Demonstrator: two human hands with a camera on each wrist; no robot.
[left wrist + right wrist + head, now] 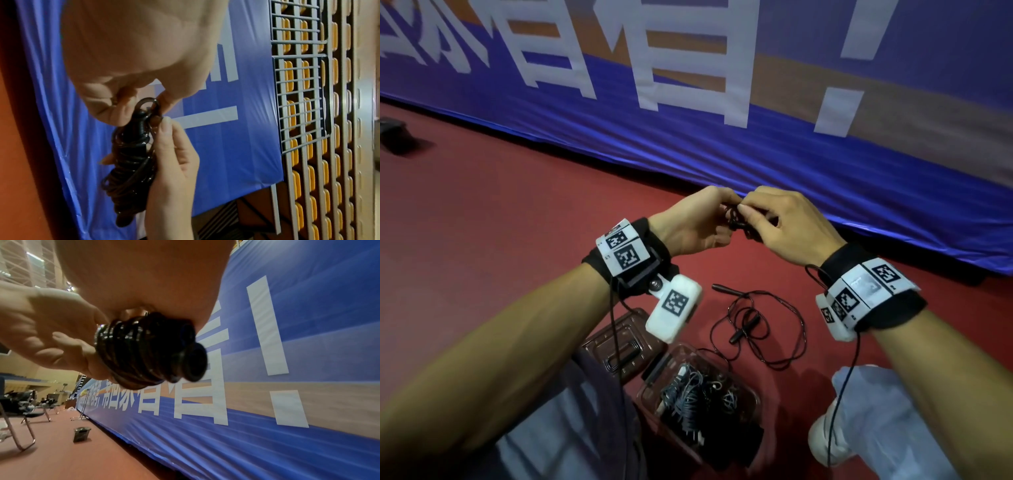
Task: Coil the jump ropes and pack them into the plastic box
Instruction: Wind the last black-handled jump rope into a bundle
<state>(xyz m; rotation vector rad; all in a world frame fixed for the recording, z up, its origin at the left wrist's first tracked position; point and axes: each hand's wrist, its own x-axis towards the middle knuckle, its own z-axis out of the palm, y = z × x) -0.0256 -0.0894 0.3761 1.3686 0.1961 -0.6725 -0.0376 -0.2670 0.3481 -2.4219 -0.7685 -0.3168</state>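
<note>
Black coiled jump rope [736, 219] pinched in both hands' grip, beside blue banner [756, 154] reading "看看!"

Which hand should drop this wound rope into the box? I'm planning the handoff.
Probably the left hand: it grips the coiled rope, and the open plastic box lies nearer below its wrist; the right hand only pinches the loop end.

Your left hand [127, 53] pinched a small loop at the top of the coiled black jump rope [131, 162], thumb and fingertips curled onto it. Your right hand [174, 175] gripped the bundle from the side, its fingertips meeting yours at the loop. Behind them hung a blue banner [236, 146], with a grey railing [300, 97] beyond.
</note>
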